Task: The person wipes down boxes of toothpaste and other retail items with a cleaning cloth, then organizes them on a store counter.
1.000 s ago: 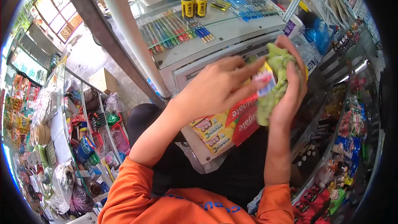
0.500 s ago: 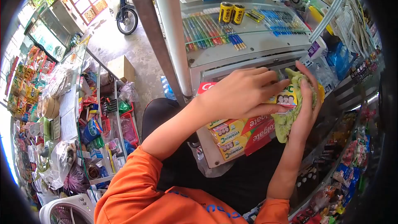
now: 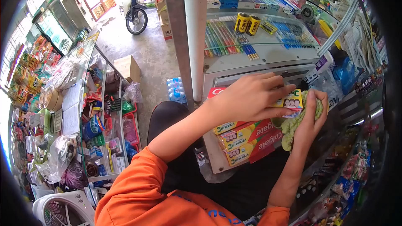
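Note:
My left hand (image 3: 253,98) lies over a red and yellow toothpaste box (image 3: 292,101), its fingers and thumb gripping the long sides. In my right hand (image 3: 312,121) is a bunched green cloth (image 3: 289,130), held right beside the yellow end of that box. Under my left forearm and hand, more toothpaste boxes (image 3: 239,143) are stacked on a pale drawer or shelf (image 3: 218,164). They are marked Colgate and Vitamin C. My left hand hides the middle of the held box.
Ahead is a glass display case (image 3: 226,63) with pens (image 3: 224,37), two yellow batteries (image 3: 247,24) and flat boxes. A metal post (image 3: 194,37) stands left of it. Packed goods fill a glass counter (image 3: 90,113) at left; a fan (image 3: 63,211) sits below. Packets line the right side.
The view has shifted, so the scene sits farther right. My right hand has closed more around the cloth at the box's end. My left hand keeps its grip on the toothpaste box.

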Available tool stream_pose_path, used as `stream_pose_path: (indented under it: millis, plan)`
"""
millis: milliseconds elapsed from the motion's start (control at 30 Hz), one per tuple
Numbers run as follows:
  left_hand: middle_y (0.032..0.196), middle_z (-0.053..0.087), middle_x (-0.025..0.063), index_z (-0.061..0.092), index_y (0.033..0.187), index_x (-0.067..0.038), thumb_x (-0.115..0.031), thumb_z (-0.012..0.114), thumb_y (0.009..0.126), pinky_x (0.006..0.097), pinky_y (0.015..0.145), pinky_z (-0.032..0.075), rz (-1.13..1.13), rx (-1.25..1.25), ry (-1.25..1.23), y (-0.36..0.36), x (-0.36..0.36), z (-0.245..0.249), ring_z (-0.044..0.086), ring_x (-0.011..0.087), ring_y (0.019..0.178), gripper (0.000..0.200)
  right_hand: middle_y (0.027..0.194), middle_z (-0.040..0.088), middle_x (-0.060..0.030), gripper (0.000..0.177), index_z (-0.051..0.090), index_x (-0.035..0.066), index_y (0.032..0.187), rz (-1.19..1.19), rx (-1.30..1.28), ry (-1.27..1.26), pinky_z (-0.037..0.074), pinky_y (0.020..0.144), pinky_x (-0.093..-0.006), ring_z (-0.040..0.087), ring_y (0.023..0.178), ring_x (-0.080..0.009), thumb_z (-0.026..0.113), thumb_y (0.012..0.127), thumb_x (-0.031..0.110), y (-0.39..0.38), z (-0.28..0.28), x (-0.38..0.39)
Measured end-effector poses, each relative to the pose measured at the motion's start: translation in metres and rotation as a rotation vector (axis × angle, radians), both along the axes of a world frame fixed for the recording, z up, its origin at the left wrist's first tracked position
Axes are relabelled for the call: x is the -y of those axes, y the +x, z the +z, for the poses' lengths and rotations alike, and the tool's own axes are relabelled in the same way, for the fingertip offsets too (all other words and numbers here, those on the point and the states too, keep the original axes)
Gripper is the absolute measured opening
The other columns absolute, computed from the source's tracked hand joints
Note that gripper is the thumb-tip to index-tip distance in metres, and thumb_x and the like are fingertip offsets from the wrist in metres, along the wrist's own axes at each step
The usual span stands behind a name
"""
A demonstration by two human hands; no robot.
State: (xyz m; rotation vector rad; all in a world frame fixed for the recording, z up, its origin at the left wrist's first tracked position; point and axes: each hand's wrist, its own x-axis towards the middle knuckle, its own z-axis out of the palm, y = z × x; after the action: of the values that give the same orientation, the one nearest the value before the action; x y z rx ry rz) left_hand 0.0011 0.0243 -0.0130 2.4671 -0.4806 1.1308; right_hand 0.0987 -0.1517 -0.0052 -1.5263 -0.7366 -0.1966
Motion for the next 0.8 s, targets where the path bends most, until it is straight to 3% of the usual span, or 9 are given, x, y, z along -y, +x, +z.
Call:
stream_pose_path:
  millis: [100, 200, 233, 367, 533, 633, 733, 800]
  plan:
    - [0.099, 0.060, 0.0107, 0.064, 0.135, 0.001, -0.043, 0.069, 0.095, 0.0405, 0.074, 0.055, 0.082, -0.015, -0.010, 0.000, -0.005, 0.000, 0.064, 0.0272, 0.090, 0.060, 0.097, 0.057, -0.0026, 0.018, 0.057, 0.002, 0.097, -0.024, 0.182, -0.026, 0.044, 0.087, -0.0280, 0.051, 0.091, -0.0111, 0.057, 0.106, 0.017, -0.004, 0.000, 0.000]
    - [0.099, 0.060, 0.0109, 0.064, 0.134, 0.001, -0.042, 0.069, 0.095, 0.0406, 0.074, 0.055, 0.034, -0.018, 0.021, -0.005, -0.005, 0.007, 0.064, 0.0281, 0.090, 0.059, 0.097, 0.057, -0.0027, 0.018, 0.056, 0.002, 0.096, 0.011, 0.143, 0.003, 0.043, 0.087, -0.0278, 0.050, 0.090, -0.0112, 0.057, 0.106, 0.017, 0.001, 0.000, 0.002]
    - [0.099, 0.060, 0.0109, 0.064, 0.134, 0.001, -0.042, 0.069, 0.095, 0.0406, 0.074, 0.055, 0.034, -0.021, 0.020, -0.005, -0.004, 0.005, 0.064, 0.0281, 0.090, 0.059, 0.096, 0.057, -0.0026, 0.017, 0.056, 0.002, 0.095, 0.031, 0.011, -0.015, 0.043, 0.087, -0.0277, 0.050, 0.089, -0.0114, 0.056, 0.106, 0.016, 0.003, 0.002, 0.004]
    - [0.098, 0.059, 0.0114, 0.064, 0.134, 0.001, -0.042, 0.068, 0.095, 0.0414, 0.073, 0.054, 0.019, 0.021, -0.015, -0.002, -0.004, 0.005, 0.063, 0.0287, 0.088, 0.058, 0.095, 0.055, -0.0020, 0.019, 0.055, 0.003, 0.093, 0.041, 0.093, -0.011, 0.043, 0.085, -0.0272, 0.049, 0.087, -0.0109, 0.057, 0.105, 0.017, -0.014, 0.015, 0.008]
    - [0.098, 0.059, 0.0116, 0.064, 0.134, 0.000, -0.042, 0.068, 0.095, 0.0420, 0.075, 0.054, 0.034, 0.050, 0.035, 0.001, -0.002, 0.002, 0.063, 0.0291, 0.086, 0.057, 0.095, 0.056, -0.0040, 0.018, 0.053, 0.002, 0.091, -0.001, -0.003, -0.106, 0.042, 0.088, -0.0293, 0.049, 0.090, -0.0121, 0.056, 0.105, 0.015, -0.002, 0.009, 0.008]
    - [0.098, 0.060, 0.0124, 0.062, 0.136, 0.000, -0.042, 0.070, 0.094, 0.0432, 0.078, 0.054, 0.059, -0.053, -0.051, -0.002, -0.004, 0.005, 0.063, 0.0310, 0.086, 0.059, 0.098, 0.056, -0.0059, 0.020, 0.054, 0.002, 0.093, 0.106, 0.130, -0.009, 0.042, 0.091, -0.0314, 0.051, 0.092, -0.0147, 0.054, 0.103, 0.018, -0.004, 0.005, 0.018]
    - [0.103, 0.064, 0.0135, 0.059, 0.138, -0.001, -0.043, 0.075, 0.091, 0.0417, 0.080, 0.054, 0.156, 0.076, -0.126, -0.004, -0.002, 0.016, 0.066, 0.0309, 0.091, 0.065, 0.104, 0.057, -0.0063, 0.023, 0.055, 0.003, 0.096, 0.063, -0.064, 0.182, 0.042, 0.092, -0.0309, 0.053, 0.094, -0.0156, 0.051, 0.104, 0.024, -0.006, -0.002, 0.008]
    - [0.111, 0.067, 0.0138, 0.056, 0.139, 0.000, -0.041, 0.082, 0.087, 0.0390, 0.083, 0.055, 0.151, 0.157, -0.341, -0.011, 0.001, 0.023, 0.069, 0.0287, 0.102, 0.072, 0.110, 0.057, -0.0058, 0.028, 0.058, 0.005, 0.103, 0.044, -0.201, 0.173, 0.044, 0.093, -0.0321, 0.056, 0.098, -0.0170, 0.050, 0.106, 0.032, -0.002, -0.011, 0.001]
